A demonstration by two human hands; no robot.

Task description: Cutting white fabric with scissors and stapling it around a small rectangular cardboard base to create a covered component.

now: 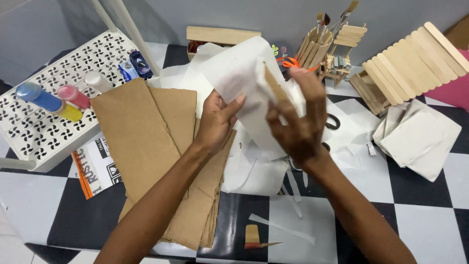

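Observation:
My left hand (pixel 217 122) and my right hand (pixel 298 122) hold up a piece wrapped in white paper (pixel 239 73) above the table, both gripping it from either side. A brown cardboard edge (pixel 273 85) shows through the paper near my right fingers. Below my left forearm lie flat brown cardboard sheets (pixel 146 142). More white paper sheets (pixel 254 171) lie under the hands.
A white perforated stool (pixel 53 127) at left carries paint bottles (pixel 46 100). Craft-stick constructions (pixel 415 58) and a brush holder (pixel 320 44) stand at the back right. Folded white cloth (pixel 420 139), scissors (pixel 332 122), a wooden box (pixel 220 35) and paper strips (pixel 283 227) lie on the checkered surface.

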